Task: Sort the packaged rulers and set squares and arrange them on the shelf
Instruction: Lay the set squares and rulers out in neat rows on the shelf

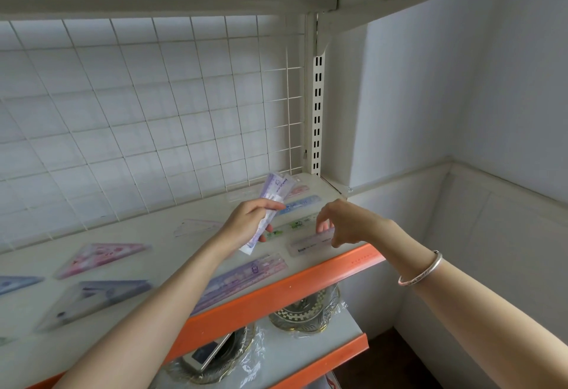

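White metal shelf board point(147, 235) with an orange front lip point(307, 284) carries scattered packs point(101, 258). Well behind that lip, the left hand point(249, 222) grips a bundle of purple packaged rulers point(273, 195). Just behind it, the right hand point(344, 222) pinches one end of a clear packaged ruler point(307, 245) lying flat. Tugged sideways, this slick pack could slide over the lip and fall.

Packaged rulers point(246, 275) and set squares point(101, 258) lie flat behind the shelf's orange lip point(307, 279); a purple ruler bundle point(275, 193) is held tilted above it.
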Motion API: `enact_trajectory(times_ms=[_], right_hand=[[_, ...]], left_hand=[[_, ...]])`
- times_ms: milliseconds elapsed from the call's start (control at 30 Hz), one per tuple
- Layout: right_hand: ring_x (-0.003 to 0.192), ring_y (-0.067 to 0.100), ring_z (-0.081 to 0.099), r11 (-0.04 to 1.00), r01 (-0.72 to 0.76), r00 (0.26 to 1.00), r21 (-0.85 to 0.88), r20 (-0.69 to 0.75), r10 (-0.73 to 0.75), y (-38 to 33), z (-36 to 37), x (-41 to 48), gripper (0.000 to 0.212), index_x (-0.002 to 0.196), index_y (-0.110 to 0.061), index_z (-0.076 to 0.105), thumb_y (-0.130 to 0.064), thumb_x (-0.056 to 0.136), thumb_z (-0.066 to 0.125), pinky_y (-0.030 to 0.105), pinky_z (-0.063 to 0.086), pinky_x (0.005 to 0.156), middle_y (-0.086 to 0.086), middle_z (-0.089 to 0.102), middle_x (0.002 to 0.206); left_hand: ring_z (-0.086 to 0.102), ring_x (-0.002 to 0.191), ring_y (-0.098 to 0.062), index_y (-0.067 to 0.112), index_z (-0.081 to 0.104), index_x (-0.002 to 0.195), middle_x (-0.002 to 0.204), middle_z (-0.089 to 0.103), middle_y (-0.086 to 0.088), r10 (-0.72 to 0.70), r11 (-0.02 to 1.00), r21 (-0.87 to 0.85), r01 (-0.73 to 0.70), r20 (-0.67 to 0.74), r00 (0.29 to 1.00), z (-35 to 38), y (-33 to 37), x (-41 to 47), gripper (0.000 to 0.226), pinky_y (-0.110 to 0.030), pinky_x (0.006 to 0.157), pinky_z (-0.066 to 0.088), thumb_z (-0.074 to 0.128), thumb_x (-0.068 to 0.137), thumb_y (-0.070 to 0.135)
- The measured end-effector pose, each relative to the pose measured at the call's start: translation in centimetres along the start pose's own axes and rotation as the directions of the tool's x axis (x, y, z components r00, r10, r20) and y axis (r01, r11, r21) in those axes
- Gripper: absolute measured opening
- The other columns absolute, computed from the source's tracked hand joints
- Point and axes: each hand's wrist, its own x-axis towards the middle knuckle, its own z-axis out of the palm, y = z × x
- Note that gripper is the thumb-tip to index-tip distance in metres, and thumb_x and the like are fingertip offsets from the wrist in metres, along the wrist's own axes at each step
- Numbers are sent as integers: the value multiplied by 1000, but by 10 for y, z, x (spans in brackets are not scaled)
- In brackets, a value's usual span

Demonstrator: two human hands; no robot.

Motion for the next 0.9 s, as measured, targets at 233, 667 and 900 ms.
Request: enact_trajectory(times_ms=[233,667,900], right_hand=[[89,14,57,998,12,998,54,58,-15,0,-1,4,32,98,-19,68,-5,69,74,35,51,85,-7,58,89],[89,12,49,951,240,835,198,-541,-98,-3,0,13,37,101,-17,61,-4,68,73,25,45,76,-9,49,101],[102,13,44,955,294,774,-45,-574,-266,-7,5,20,37,107,-20,66,-16,72,77,17,32,84,-5,60,110]], left_hand=[[66,91,-25,28,57,120,130,48,-1,13,994,-107,-7,58,998,10,6,2,50,-26,63,56,32,95,-7],[69,75,-19,21,53,121,105,63,-8,10,980,-198,0,46,999,12,8,2,40,-30,60,57,60,89,-3],[65,67,-8,22,55,114,90,62,-1,23,982,-188,-4,95,995,11,13,3,38,-28,58,56,63,87,-3]])
